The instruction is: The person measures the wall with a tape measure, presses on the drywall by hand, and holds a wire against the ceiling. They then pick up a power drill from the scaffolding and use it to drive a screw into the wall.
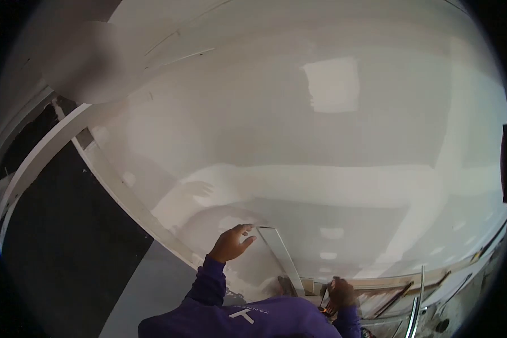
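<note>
My left hand (230, 244) is raised in front of the wall, its thumb and fingers apart. Its fingertips are right at the top end of a narrow white board (280, 256), which stands upright and slightly tilted before the wall. Lower down, to the right of this board, my right hand (342, 293) is closed, with the fingers curled. A small dark object shows beside its fingers, but I cannot tell what the hand holds. My body hides the lower end of the board.
The drywall (377, 135) ahead carries pale bands and patches of joint compound. At the left is a dark opening (67, 225) edged by a pale frame (112, 186). Metal tubes (414, 315) stand at the lower right, near wooden strips along the wall's foot.
</note>
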Action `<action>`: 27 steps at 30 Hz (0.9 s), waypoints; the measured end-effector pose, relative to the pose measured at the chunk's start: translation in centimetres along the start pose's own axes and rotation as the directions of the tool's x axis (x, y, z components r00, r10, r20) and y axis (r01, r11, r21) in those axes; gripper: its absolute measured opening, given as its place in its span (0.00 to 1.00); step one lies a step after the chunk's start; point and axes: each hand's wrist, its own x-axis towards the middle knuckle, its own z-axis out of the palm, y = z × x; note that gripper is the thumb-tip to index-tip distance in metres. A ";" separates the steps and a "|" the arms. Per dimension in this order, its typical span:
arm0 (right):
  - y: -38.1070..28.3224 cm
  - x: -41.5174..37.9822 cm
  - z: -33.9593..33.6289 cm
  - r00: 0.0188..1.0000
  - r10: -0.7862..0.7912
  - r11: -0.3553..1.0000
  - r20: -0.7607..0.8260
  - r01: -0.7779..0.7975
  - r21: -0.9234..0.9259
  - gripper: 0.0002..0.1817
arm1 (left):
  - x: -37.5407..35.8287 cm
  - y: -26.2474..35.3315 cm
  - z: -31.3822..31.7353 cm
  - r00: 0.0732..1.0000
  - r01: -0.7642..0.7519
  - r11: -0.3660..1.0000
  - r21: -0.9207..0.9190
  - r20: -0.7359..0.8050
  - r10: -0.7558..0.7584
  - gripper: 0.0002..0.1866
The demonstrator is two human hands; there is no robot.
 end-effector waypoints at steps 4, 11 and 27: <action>-2.7 -0.7 -0.5 0.968 -0.082 0.996 0.238 0.070 0.058 0.24 | -0.1 -0.2 0.7 1.000 0.015 1.000 -0.012 0.016 -0.015 0.21; -2.5 -1.9 -0.5 0.942 -0.052 0.998 0.332 0.057 -0.007 0.26 | 1.4 0.2 1.3 0.992 -0.120 0.991 -0.066 0.041 0.122 0.20; -0.5 -3.8 -0.9 0.985 0.033 0.998 0.171 -0.041 0.039 0.27 | 2.2 1.8 2.4 0.975 -0.166 0.985 -0.057 0.138 0.172 0.20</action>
